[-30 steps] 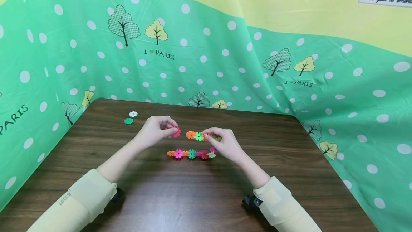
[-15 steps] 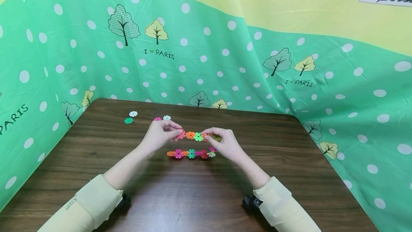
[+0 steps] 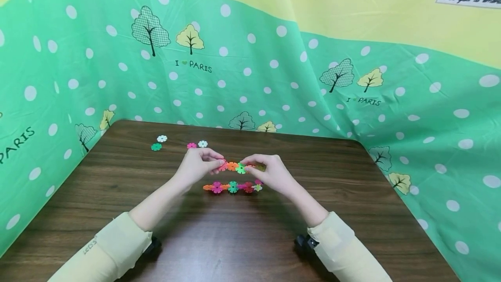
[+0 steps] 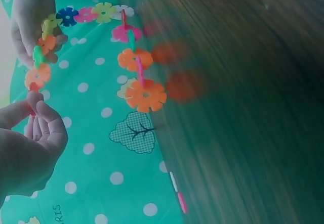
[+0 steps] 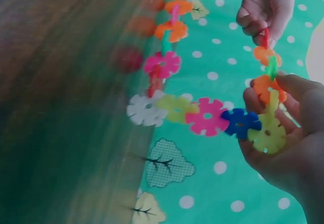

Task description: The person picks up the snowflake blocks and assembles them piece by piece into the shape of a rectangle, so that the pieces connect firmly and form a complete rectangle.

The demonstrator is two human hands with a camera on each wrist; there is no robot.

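Head view: left (image 3: pixel 195 167) and right hands (image 3: pixel 272 172) respectively pinch a red piece (image 3: pixel 223 166) and flower chain (image 3: pixel 240 169)

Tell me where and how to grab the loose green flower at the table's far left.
Pinch the green flower by its left and right edges, probably with the left hand once free, from above on the near side. It lies flat and thin on the table, with the white flower just beyond, slightly right.

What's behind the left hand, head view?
A pink flower-shaped disc and a white flower-shaped disc lie beyond the left hand on the brown wood-grain table; whatever the hand covers can't be seen.
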